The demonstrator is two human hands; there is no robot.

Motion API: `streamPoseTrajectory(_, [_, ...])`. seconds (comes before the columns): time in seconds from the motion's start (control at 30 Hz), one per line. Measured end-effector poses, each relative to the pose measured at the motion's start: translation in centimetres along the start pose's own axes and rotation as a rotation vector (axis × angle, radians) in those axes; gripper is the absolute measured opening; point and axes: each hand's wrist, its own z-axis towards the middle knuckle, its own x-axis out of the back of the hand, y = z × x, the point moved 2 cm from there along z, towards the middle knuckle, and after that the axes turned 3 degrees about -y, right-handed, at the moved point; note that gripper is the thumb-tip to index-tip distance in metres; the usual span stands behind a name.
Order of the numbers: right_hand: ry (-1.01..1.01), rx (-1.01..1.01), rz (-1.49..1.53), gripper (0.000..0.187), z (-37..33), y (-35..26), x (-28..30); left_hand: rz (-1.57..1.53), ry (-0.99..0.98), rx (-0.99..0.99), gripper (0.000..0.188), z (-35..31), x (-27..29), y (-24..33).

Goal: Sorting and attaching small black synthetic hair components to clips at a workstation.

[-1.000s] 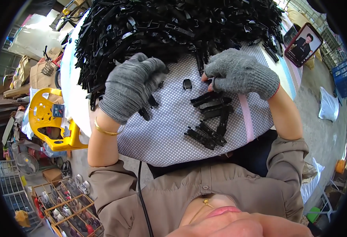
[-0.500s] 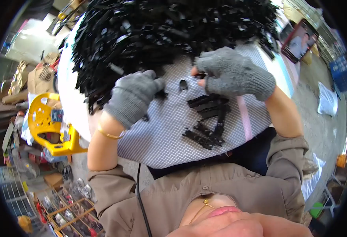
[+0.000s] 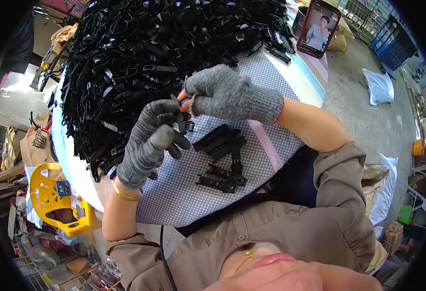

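Note:
My left hand [image 3: 147, 143], in a grey knitted glove, is closed at the fingertips round a small black plastic piece [image 3: 188, 126] with a clear or shiny end. My right hand [image 3: 230, 94], in a grey fingerless glove, pinches at the same spot from the right, its bare fingertips on a dark part of it. Just below the hands, several long black plastic clips [image 3: 217, 143] lie side by side on the dotted cloth [image 3: 174, 203]. Nearer to me rest a few more black clips [image 3: 220, 179]. Beyond the hands rises a large heap of black plastic parts [image 3: 140, 53].
A phone [image 3: 318, 29] showing a person stands at the table's far right. To the left is a yellow plastic chair [image 3: 40, 189]. A black cable [image 3: 162, 252] hangs before me. White sacks [image 3: 378, 86] lie on the floor at right.
My hands, apart before, have come together at the heap's near edge. The right hand moved left to the left hand. The view has shifted, and the small piece lying between the hands no longer shows there.

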Motion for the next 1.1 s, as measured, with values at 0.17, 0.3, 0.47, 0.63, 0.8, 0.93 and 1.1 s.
streamPoseTrajectory(0.17, [-0.044, 0.008, -0.052, 0.017, -0.1, -0.5, -0.2, -0.124, 0.045, -0.042, 0.031, 0.4, 1.3, -0.8])
streamPoseTrajectory(0.3, [-0.003, -0.121, 0.173, 0.017, -0.1, -0.6, 0.0, -0.151, 0.198, -0.076, 0.035, 0.7, -0.4, 0.0])
streamPoseTrajectory(0.47, [0.060, -0.174, 0.448, 0.025, 0.2, -0.2, 0.2, -0.056, 0.068, 0.084, 0.035, 0.0, 1.0, -0.2])
streamPoseTrajectory(0.63, [-0.015, -0.261, 0.439, 0.029, 0.2, 0.2, 0.5, 0.106, 0.121, 0.155, 0.033, -0.1, -0.1, 0.8])
streamPoseTrajectory(0.8, [-0.015, -0.346, 0.274, 0.037, 0.1, -0.4, 0.2, 0.081, 0.110, 0.194, 0.038, -0.2, 0.2, 0.3])
streamPoseTrajectory(0.93, [-0.024, -0.391, 0.294, 0.029, 0.0, -0.4, 0.0, 0.064, 0.134, 0.184, 0.036, 0.0, 0.3, -0.2])
streamPoseTrajectory(1.1, [-0.008, -0.378, 0.279, 0.029, -0.3, -0.7, -0.2, 0.144, 0.151, 0.182, 0.031, -0.2, 0.8, -0.3])
